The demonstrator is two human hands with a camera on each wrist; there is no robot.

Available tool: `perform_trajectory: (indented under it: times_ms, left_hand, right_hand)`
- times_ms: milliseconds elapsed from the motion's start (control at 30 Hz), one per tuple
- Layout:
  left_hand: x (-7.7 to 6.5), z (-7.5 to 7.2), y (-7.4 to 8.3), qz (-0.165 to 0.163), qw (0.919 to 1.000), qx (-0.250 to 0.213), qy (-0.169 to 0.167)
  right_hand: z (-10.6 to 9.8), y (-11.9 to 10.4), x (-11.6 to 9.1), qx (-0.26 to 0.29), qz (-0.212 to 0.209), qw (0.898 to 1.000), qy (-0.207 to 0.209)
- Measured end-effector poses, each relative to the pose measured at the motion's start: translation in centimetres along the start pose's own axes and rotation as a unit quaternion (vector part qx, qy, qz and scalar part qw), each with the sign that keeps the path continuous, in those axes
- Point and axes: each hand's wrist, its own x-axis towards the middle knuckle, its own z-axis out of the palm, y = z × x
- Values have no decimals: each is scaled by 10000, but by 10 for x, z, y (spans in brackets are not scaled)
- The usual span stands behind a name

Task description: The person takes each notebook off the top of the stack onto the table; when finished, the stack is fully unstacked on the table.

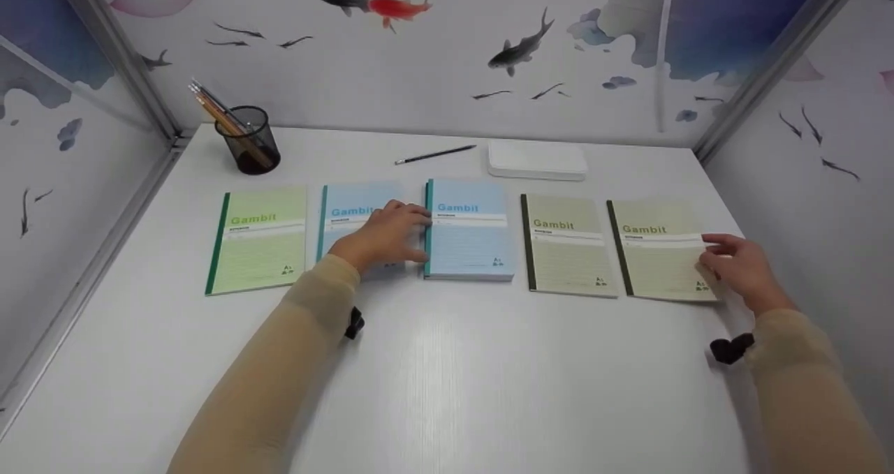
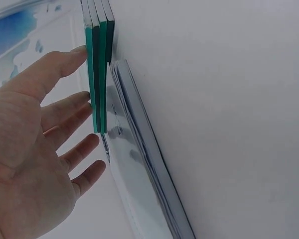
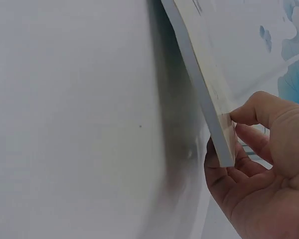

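Note:
My left hand (image 1: 387, 233) reaches over one blue notebook (image 1: 339, 196), covering much of it. Its fingertips touch the green spines (image 2: 96, 74) of the stacked blue notebooks (image 1: 469, 247), with the fingers loosely spread in the left wrist view. At the far right, my right hand (image 1: 747, 271) pinches the right edge of an olive notebook (image 1: 656, 271) between thumb and fingers. That edge is raised off the table in the right wrist view, where the notebook's page block (image 3: 199, 94) shows. Beside it lies another olive notebook (image 1: 569, 261).
A light green notebook (image 1: 262, 250) lies at the left of the row. Behind the row are a mesh pen cup (image 1: 262, 142) with pencils, a loose pencil (image 1: 436, 154) and a flat white box (image 1: 536, 160). Printed panels (image 1: 447, 76) enclose the white table (image 1: 447, 390).

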Motion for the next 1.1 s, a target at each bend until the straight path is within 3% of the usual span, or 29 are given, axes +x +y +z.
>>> perform_trajectory:
  times_ms: [300, 533, 633, 900, 1100]
  left_hand:
    - [-3, 0, 4, -70, 9999, -87, -54]
    - [0, -3, 6, 8, 9999, -122, -31]
    - [1, -2, 5, 11, 9999, -127, 0]
    - [-1, -2, 4, 180, 9997, 167, -58]
    - [-3, -3, 3, 4, 9999, 105, -59]
  right_hand:
    - [5, 3, -1, -835, -85, 9965, -12]
    - [6, -12, -2, -1474, -326, 9885, 131]
    - [16, -25, -1, -1357, -450, 9896, 174]
    - [65, -69, -8, -730, -1187, 9902, 68]
    - [97, -99, -11, -266, -1376, 9901, -111]
